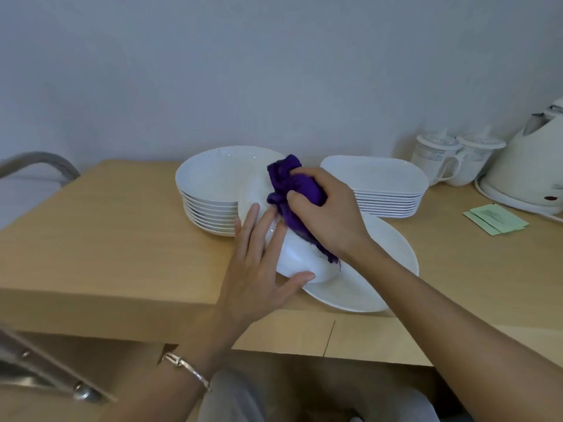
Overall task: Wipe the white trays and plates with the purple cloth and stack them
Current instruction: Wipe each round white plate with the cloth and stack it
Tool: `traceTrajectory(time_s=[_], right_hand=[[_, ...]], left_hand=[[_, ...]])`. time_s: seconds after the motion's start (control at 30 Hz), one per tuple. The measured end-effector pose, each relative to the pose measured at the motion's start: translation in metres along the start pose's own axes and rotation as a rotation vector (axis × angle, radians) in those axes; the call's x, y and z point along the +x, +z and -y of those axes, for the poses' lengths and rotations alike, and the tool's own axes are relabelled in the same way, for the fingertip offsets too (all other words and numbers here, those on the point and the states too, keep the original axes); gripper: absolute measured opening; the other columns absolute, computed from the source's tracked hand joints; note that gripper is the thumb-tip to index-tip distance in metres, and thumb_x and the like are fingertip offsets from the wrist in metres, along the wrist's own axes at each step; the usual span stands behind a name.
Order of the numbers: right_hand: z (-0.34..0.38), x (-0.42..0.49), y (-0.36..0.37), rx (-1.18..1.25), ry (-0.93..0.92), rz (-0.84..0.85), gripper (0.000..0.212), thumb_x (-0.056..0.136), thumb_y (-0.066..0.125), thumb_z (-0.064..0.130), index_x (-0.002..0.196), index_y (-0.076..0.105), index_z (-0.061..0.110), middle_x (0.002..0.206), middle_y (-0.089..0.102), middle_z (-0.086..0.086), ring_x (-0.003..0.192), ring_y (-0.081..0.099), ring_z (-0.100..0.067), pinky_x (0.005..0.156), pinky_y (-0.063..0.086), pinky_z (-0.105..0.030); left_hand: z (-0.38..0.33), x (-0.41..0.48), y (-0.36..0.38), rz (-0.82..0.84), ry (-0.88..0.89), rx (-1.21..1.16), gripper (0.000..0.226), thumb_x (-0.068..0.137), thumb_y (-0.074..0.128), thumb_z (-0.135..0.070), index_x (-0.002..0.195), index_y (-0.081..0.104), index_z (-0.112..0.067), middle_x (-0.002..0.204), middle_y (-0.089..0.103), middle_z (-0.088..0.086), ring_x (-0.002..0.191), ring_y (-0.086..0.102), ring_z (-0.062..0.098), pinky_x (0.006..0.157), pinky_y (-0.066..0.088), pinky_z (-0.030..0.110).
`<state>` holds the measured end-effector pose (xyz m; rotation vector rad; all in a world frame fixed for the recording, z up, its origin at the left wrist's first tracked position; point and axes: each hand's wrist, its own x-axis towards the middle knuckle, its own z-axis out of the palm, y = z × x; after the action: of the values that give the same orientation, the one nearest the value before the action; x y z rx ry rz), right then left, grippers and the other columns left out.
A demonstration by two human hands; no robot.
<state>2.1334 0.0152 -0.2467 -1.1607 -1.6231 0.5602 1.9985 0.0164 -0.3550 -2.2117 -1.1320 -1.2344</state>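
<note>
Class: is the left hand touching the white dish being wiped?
Touching. In the head view the left hand lies with fingers on the white dish, thumb against its near edge.

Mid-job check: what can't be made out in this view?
Head view only:
Held dish: shape and wiped surface mostly hidden by purple cloth, right hand and left hand.
Oval plate: middle hidden under the held dish.
Kettle: cut off by right edge.
Green packets: print too small to read.
</note>
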Motion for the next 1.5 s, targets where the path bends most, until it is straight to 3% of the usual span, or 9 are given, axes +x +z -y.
traceTrajectory(time_s=[0.23, 0.47, 0.6, 0.9, 1.07, 1.13, 1.2, 1.33, 1.5], right_hand=[[0.033, 0.063, 0.032, -0.332, -0.142, 0.295, 0.027, 0.079, 0.063, 0.027, 0.104, 0.066, 0.019, 0.097, 0.066, 0.006, 0.089, 0.059, -0.012, 0.081, 0.05, -0.028], [-0.015, 0.094, -0.001, -0.15, 0.165, 0.075, 0.017, 0.08, 0.061, 0.029, 0.089, 0.066, 0.015, 0.074, 0.063, 0.007, 0.068, 0.057, -0.01, 0.063, 0.044, -0.022], [-0.048, 0.071, -0.026, -0.035, 0.285, -0.053, 0.014, 0.082, 0.059, 0.023, 0.094, 0.064, 0.018, 0.077, 0.062, 0.007, 0.072, 0.058, -0.011, 0.069, 0.048, -0.026], [-0.052, -0.022, -0.045, 0.056, 0.295, -0.052, 0.006, 0.088, 0.051, 0.011, 0.094, 0.05, 0.014, 0.076, 0.063, 0.001, 0.062, 0.062, -0.004, 0.059, 0.05, -0.023], [-0.053, -0.062, -0.044, -0.076, 0.285, 0.184, 0.061, 0.068, 0.069, 0.035, 0.124, 0.044, 0.025, 0.125, 0.053, -0.001, 0.106, 0.057, -0.011, 0.086, 0.05, -0.028], [-0.047, -0.072, -0.046, -0.225, 0.235, 0.294, 0.088, 0.07, 0.076, 0.032, 0.143, 0.027, 0.031, 0.14, 0.032, 0.011, 0.12, 0.039, -0.003, 0.097, 0.034, -0.01], [-0.04, -0.076, -0.043, -0.389, 0.064, 0.313, 0.091, 0.075, 0.077, 0.028, 0.148, 0.024, 0.027, 0.143, 0.026, 0.009, 0.125, 0.029, -0.001, 0.093, 0.019, 0.004], [-0.02, -0.063, -0.016, -0.464, -0.187, 0.229, 0.082, 0.072, 0.08, 0.034, 0.143, 0.04, 0.02, 0.144, 0.039, 0.0, 0.127, 0.037, -0.014, 0.1, 0.026, -0.015], [0.009, -0.023, 0.026, -0.479, -0.261, 0.151, 0.075, 0.075, 0.074, 0.035, 0.14, 0.042, 0.02, 0.143, 0.042, 0.0, 0.122, 0.04, -0.02, 0.094, 0.036, -0.024]], left_hand=[[0.001, -0.001, -0.001, -0.002, 0.013, 0.049, 0.073, 0.09, 0.048, -0.06, 0.134, 0.038, -0.003, 0.143, 0.036, 0.019, 0.139, 0.025, 0.038, 0.113, 0.022, 0.059], [-0.001, -0.002, -0.002, 0.022, 0.014, 0.069, 0.075, 0.09, 0.046, -0.06, 0.137, 0.035, -0.002, 0.142, 0.041, 0.025, 0.139, 0.025, 0.041, 0.115, 0.018, 0.056], [-0.001, -0.002, -0.002, 0.028, 0.01, 0.057, 0.076, 0.09, 0.045, -0.06, 0.137, 0.035, -0.002, 0.143, 0.041, 0.025, 0.139, 0.024, 0.041, 0.115, 0.017, 0.057], [-0.002, -0.002, -0.006, 0.06, -0.012, 0.038, 0.076, 0.092, 0.038, -0.063, 0.138, 0.032, -0.003, 0.145, 0.038, 0.024, 0.14, 0.02, 0.039, 0.115, 0.014, 0.053], [-0.003, -0.001, -0.01, 0.122, -0.075, -0.029, 0.078, 0.091, 0.04, -0.062, 0.143, 0.025, -0.006, 0.15, 0.031, 0.022, 0.143, 0.014, 0.035, 0.115, 0.013, 0.053], [-0.003, 0.0, -0.017, 0.15, -0.119, -0.119, 0.081, 0.089, 0.043, -0.055, 0.147, 0.014, -0.007, 0.154, 0.021, 0.019, 0.146, 0.007, 0.028, 0.117, 0.012, 0.052], [-0.005, 0.001, -0.027, 0.168, -0.17, -0.246, 0.083, 0.089, 0.044, -0.047, 0.15, 0.004, -0.006, 0.156, 0.011, 0.013, 0.146, 0.002, 0.018, 0.118, 0.011, 0.046], [-0.007, 0.004, -0.045, 0.152, -0.309, -0.559, 0.076, 0.092, 0.041, -0.04, 0.148, -0.004, -0.015, 0.16, 0.003, 0.006, 0.148, 0.006, 0.014, 0.119, 0.014, 0.029], [-0.006, 0.01, -0.053, 0.04, -0.38, -0.78, 0.076, 0.093, 0.043, -0.034, 0.15, 0.0, -0.007, 0.159, 0.009, -0.005, 0.146, 0.014, 0.01, 0.116, 0.024, 0.035]])
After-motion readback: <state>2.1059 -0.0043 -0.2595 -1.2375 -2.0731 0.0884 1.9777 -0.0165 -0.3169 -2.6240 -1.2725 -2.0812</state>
